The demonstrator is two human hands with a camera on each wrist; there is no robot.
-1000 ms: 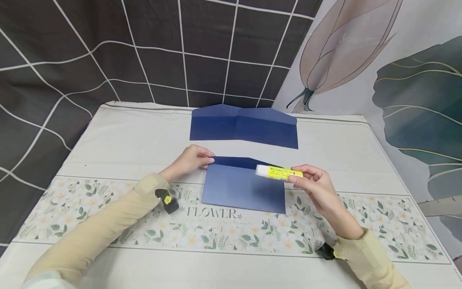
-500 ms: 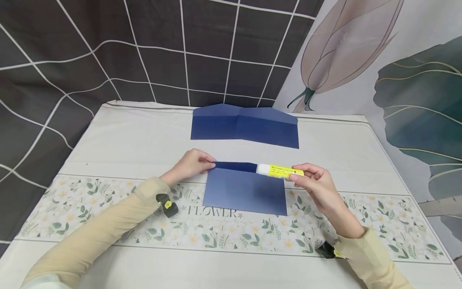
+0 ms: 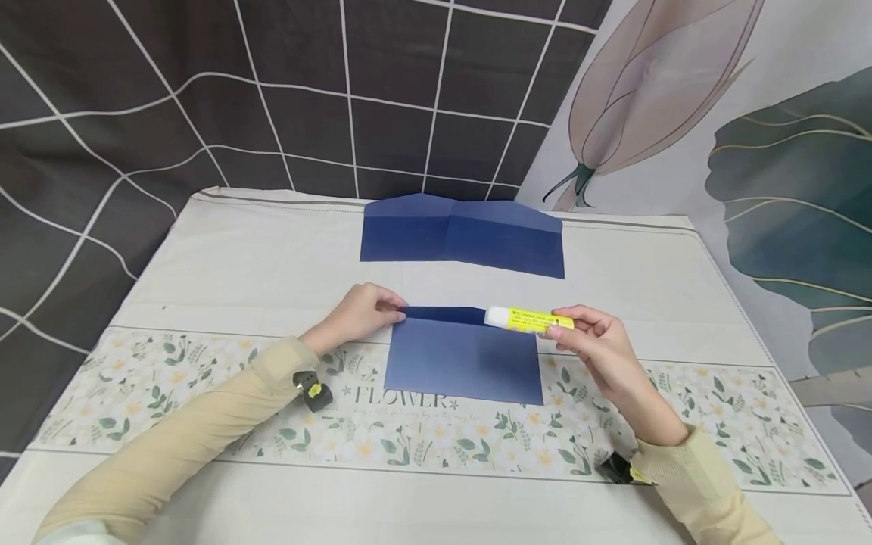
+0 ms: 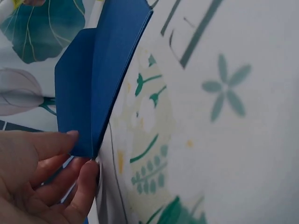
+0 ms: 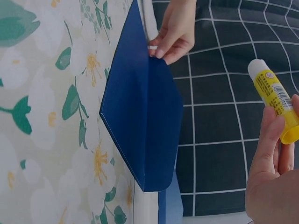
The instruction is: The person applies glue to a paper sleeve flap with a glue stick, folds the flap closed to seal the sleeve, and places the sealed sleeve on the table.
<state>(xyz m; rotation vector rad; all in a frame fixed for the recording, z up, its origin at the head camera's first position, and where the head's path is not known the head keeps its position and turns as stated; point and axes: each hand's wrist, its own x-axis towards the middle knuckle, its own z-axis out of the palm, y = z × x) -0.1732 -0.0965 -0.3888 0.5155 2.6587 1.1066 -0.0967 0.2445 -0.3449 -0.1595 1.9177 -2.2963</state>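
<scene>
A blue envelope (image 3: 463, 363) lies at mid-table in the head view, its darker flap (image 3: 443, 314) raised along the far edge. My left hand (image 3: 357, 316) pinches the flap's left end between thumb and fingers; the left wrist view shows the thumb on the blue flap (image 4: 74, 93). In my right hand (image 3: 602, 352) is a yellow glue stick (image 3: 531, 321) with a white end pointing left. It is held over the envelope's upper right corner. In the right wrist view the glue stick (image 5: 272, 91) appears apart from the envelope (image 5: 128, 112).
Two more blue envelopes (image 3: 405, 236) with flaps up lie side by side at the table's far edge. A floral white tablecloth (image 3: 272, 492) covers the table. Behind it hang a dark grid-patterned cloth (image 3: 272, 91) and a leaf-printed curtain (image 3: 770, 151).
My left hand has come slightly nearer, and the flap it pinches shows as a narrower strip. The envelope has shifted a little; the glue stick has stayed nearly in place.
</scene>
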